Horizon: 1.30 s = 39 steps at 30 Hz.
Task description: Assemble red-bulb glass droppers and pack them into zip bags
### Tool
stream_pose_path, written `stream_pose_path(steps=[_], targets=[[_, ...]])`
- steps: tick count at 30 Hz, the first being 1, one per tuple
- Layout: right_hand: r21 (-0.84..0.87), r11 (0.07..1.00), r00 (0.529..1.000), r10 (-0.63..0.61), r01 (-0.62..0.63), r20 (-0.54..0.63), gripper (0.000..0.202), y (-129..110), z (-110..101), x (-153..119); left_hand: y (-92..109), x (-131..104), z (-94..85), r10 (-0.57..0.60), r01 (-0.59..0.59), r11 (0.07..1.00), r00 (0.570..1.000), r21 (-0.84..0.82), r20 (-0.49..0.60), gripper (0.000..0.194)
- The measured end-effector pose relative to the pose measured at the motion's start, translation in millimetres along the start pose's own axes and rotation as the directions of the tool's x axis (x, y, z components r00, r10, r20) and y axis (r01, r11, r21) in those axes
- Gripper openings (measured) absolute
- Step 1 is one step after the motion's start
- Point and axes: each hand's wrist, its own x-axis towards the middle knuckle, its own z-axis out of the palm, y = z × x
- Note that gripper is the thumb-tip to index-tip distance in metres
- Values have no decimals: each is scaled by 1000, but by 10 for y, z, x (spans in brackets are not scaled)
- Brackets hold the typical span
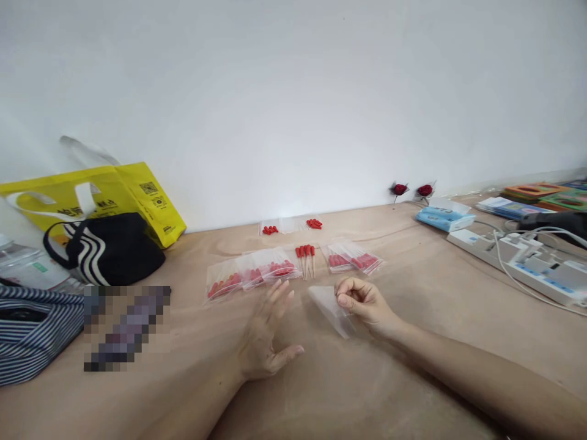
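Between the fingers of my right hand [364, 304] is the edge of a clear plastic bag [331, 308], which hangs tilted above the table. My left hand [268, 336] is open, fingers stretched forward and thumb apart, with nothing in it. Just beyond the hands lie several red-tipped wooden sticks [306, 260] side by side. Left of them, overlapping clear bags [252, 271] contain red pieces. To the right of the sticks are more such bags [352, 256]. Farther back, small red pieces [270, 230] lie by a flat clear bag [287, 225], with another red cluster [314, 224] on its right.
On the left are a yellow tote bag [158, 208], a black pouch [121, 247], a striped bag [41, 333] and a blurred-out item [131, 327]. A tissue pack [444, 217], a power strip [513, 269] with cables and two dark red flowers [400, 189] are on the right.
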Motion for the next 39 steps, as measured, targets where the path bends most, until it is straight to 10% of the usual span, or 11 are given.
stream_pose_path(steps=[6, 12, 15, 20, 26, 31, 39], targets=[[164, 986, 948, -86, 36, 307, 24, -283, 283, 1, 54, 16, 93, -135, 176, 859, 984, -480, 120, 98], [-102, 991, 961, -59, 90, 271, 23, -159, 76, 161, 31, 67, -35, -336, 441, 547, 894, -712, 295, 71], [-455, 875, 951, -16, 163, 309, 16, 81, -211, 191, -27, 74, -125, -406, 514, 699, 858, -497, 315, 55], [-830, 418, 928, -208, 369, 309, 21, 134, -825, 247, -69, 53, -136, -275, 276, 961, 960, 0, 54, 40], [-908, 156, 922, -46, 388, 386, 55, 49, -1490, 374, 42, 32, -90, -61, 67, 998, 926, -4, 374, 48], [-931, 146, 936, 67, 334, 346, 48, 310, -1475, 484, 93, 79, -133, -40, 62, 998, 840, -21, 541, 50], [-998, -22, 997, -39, 59, 60, 49, 430, -1243, 603, 80, 107, -139, 2, 34, 998, 826, -54, 564, 47]])
